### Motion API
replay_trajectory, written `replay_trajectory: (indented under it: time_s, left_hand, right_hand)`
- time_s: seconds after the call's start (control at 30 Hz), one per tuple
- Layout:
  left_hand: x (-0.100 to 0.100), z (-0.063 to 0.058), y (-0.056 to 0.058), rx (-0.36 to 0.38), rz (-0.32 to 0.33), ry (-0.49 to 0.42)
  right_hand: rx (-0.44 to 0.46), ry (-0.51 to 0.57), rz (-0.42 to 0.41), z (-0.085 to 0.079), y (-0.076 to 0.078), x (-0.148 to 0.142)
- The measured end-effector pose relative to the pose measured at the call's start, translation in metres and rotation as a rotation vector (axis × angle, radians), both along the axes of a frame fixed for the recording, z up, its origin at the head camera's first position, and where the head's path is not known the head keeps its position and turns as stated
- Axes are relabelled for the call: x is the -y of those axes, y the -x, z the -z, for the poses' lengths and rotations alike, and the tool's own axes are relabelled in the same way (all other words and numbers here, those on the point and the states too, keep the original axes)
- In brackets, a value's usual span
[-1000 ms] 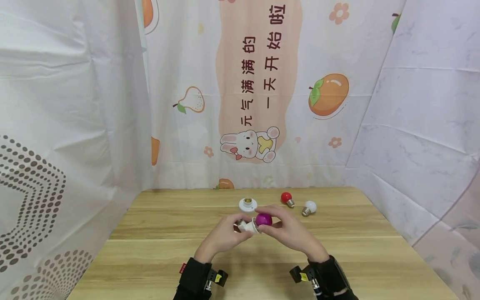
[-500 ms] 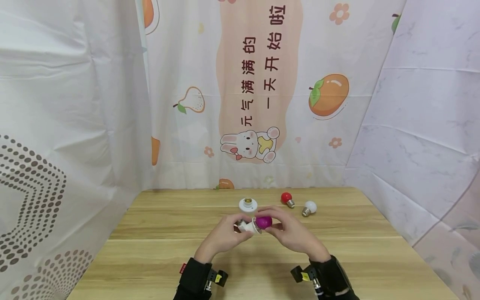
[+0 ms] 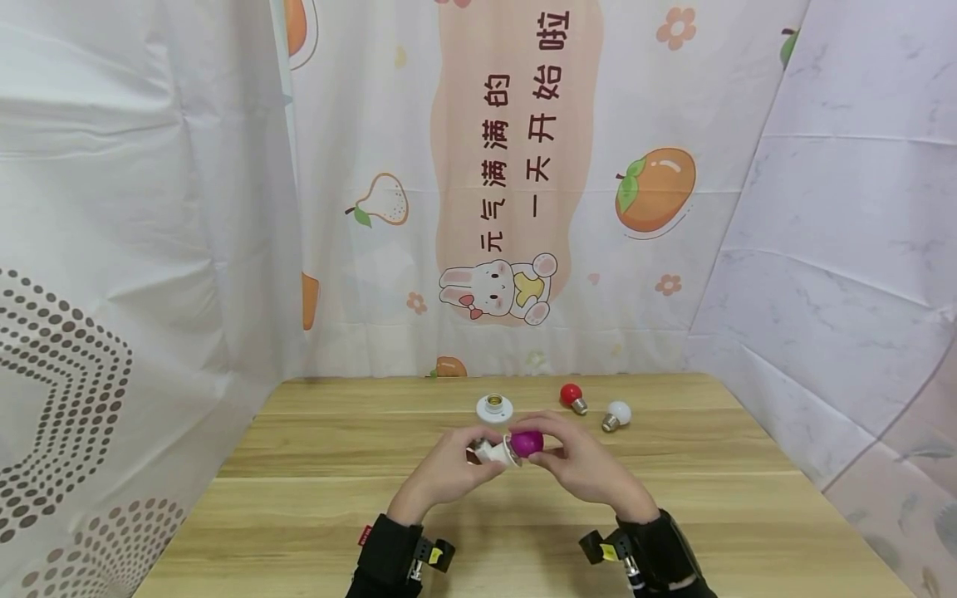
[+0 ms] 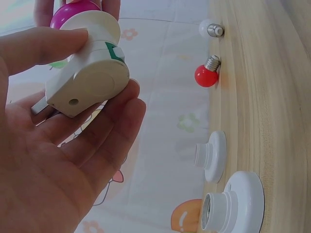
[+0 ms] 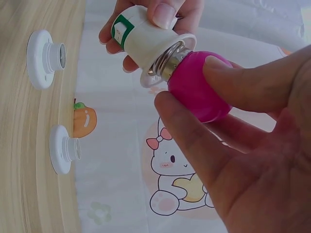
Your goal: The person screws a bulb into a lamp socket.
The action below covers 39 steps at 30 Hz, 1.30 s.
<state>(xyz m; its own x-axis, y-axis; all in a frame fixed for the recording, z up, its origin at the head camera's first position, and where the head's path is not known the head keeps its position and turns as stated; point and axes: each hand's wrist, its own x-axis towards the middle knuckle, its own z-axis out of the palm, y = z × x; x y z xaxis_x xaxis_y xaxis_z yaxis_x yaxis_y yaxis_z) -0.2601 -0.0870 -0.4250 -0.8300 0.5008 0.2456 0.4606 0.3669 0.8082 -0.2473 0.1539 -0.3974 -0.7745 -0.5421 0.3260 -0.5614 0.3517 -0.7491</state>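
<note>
My left hand (image 3: 451, 467) holds a white plug-in lamp socket (image 4: 92, 80), thumb on its upper side. It has a green-framed switch (image 4: 115, 51) and a metal plug blade (image 4: 40, 105). In my right hand (image 3: 581, 459), the thumb and fingers pinch a magenta light bulb (image 5: 197, 87) by its globe. The bulb's metal screw base (image 5: 171, 64) sits at the socket's mouth, tilted, with some thread still showing; how deep it reaches is hidden. Both hands are above the table, close together in the head view.
A red bulb (image 3: 571, 394) and a white bulb (image 3: 619, 411) lie at the table's back right. Two round white lamp holders stand on the wooden table (image 3: 321, 498), a nearer one (image 5: 40, 59) and a farther one (image 5: 59, 149). A printed curtain (image 3: 374, 274) hangs behind.
The right thumb and fingers have shifted slightly around the magenta bulb, which sits a little lower than a second ago. The left hand and socket stay nearly still.
</note>
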Motion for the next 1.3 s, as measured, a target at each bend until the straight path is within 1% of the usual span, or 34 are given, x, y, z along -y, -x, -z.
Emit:
replay_trajectory:
  time_s: [0.4,0.83,1.03,1.3]
  left_hand:
    - [-0.0007,-0.0008,0.0000,0.004,-0.004,0.005]
    - [-0.0006,0.0006,0.0008,-0.013,-0.007,0.003]
    - [-0.0006,0.0005,0.0004,-0.016,-0.005,0.002]
    - [-0.0003,0.0000,-0.0007,-0.033,-0.006,0.029]
  right_hand:
    - [-0.021,-0.027,0.050,0.0023,-0.0002,0.0001]
    - [-0.039,-0.025,0.064,0.0016,-0.0007,0.0006]
    - [-0.042,-0.021,0.054,0.0008,0.0000,0.0005]
    - [-0.029,-0.005,0.031,0.0005,0.0006,0.0006]
